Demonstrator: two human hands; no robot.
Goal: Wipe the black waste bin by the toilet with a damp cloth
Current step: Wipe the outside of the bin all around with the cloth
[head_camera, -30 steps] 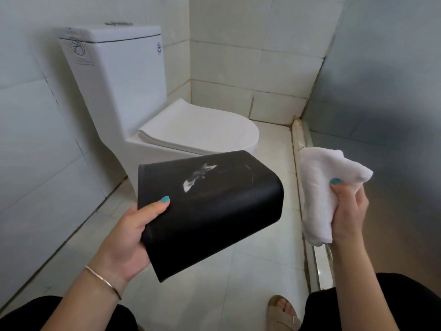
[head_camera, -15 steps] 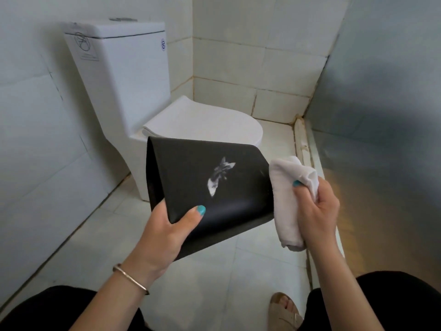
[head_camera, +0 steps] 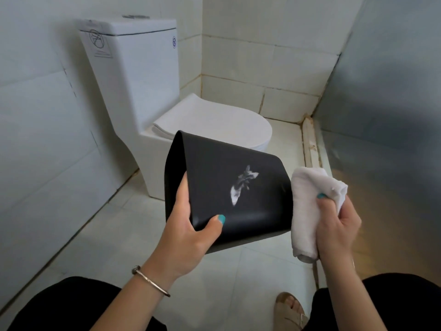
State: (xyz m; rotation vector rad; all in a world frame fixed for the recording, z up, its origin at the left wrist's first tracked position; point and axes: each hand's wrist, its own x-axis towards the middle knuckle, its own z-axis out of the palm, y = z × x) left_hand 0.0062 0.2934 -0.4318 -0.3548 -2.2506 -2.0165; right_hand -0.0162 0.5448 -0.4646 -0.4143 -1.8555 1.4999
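The black waste bin [head_camera: 257, 204] is held up off the floor, tipped on its side with its rim to the left and its base to the right. A white smear [head_camera: 242, 187] marks its upper side. My left hand [head_camera: 191, 232] grips the rim, thumb on the outer wall and fingers inside. My right hand [head_camera: 336, 225] grips a bunched white cloth [head_camera: 307, 211], which touches the bin's right end.
A white toilet [head_camera: 148, 96] with its lid down stands behind the bin against the left tiled wall. A grey partition [head_camera: 386, 115] and a raised threshold [head_camera: 310, 142] run along the right. My sandalled foot [head_camera: 290, 311] rests on the white floor tiles.
The bin has turned so its rim faces more toward me, and my left hand shifted along it. My right hand brought the cloth leftward from clear of the bin to against its right end.
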